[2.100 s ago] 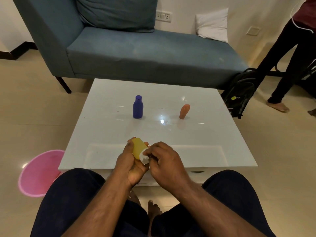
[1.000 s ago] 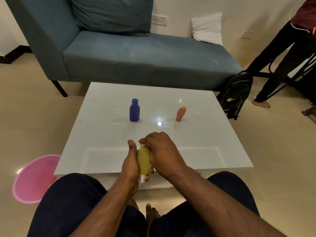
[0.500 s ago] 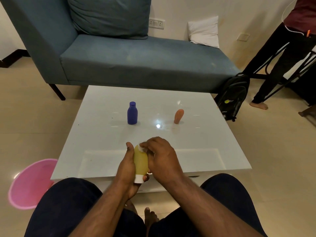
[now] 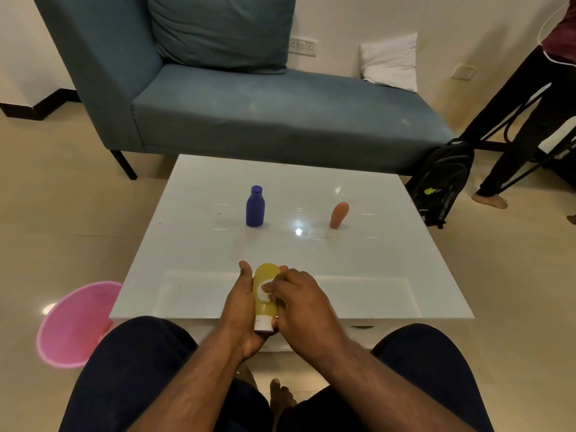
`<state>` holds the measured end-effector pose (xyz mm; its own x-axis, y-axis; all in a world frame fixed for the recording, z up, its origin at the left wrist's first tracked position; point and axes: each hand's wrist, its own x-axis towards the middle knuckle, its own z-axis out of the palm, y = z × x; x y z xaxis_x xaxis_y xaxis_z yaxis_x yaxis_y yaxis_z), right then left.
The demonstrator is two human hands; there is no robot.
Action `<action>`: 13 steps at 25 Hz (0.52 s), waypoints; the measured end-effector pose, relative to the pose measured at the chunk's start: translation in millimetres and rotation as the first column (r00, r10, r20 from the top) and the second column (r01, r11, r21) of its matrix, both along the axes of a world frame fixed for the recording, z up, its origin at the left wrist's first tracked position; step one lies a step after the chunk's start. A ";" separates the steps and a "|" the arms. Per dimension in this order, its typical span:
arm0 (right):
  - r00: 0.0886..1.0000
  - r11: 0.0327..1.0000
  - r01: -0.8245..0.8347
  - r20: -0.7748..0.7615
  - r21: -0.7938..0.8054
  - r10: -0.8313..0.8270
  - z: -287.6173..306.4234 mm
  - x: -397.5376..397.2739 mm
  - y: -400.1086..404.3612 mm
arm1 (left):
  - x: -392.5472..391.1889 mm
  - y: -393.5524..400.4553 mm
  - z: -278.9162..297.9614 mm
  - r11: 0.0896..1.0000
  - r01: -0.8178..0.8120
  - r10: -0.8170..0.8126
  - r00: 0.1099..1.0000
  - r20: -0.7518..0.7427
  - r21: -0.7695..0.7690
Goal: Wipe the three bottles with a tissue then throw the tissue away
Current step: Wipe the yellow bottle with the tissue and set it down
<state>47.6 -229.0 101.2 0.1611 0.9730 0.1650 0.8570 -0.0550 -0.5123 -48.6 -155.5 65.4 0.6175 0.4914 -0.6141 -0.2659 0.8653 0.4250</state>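
**Yellow bottle getting its wipe-down**

So the left hand (image 4: pixel 241 310) had its fingers and thumb wrapped round the yellow bottle (image 4: pixel 265 291), held over the near edge of the white worktop (image 4: pixel 358 260) with its white cap pointing back at the person. The right hand (image 4: pixel 299 302) had its fingers curled, pinching a small wad of white tissue (image 4: pixel 265 295) against the bottle's side. The blue bottle (image 4: pixel 255 207) and the orange bottle (image 4: pixel 338 215) both stood upright further back, well apart. A pink bin (image 4: pixel 74 322) sat on the floor to the left; couldn't tell what was in it.
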 end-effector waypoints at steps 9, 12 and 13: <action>0.997 0.999 -0.009 0.074 -0.031 0.012 3.8 -3.0 0.8 | -0.9 -2.7 -2.7 0.999 0.028 -0.029 1.000 0.010 0.043; 0.997 0.999 0.042 0.070 -0.027 -0.040 6.0 11.7 12.0 | 0.4 -3.9 -4.2 0.996 0.054 -0.055 0.998 0.017 0.067; 0.995 0.996 0.081 0.059 -0.031 -0.079 9.0 17.4 18.8 | 1.0 -5.2 -5.4 0.994 0.065 -0.065 0.998 0.000 0.084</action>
<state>65.0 -210.2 110.2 0.2299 0.9625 0.1439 0.8770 -0.1408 -0.4593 -47.5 -160.7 60.0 0.6516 0.4998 -0.5706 -0.2116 0.8421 0.4960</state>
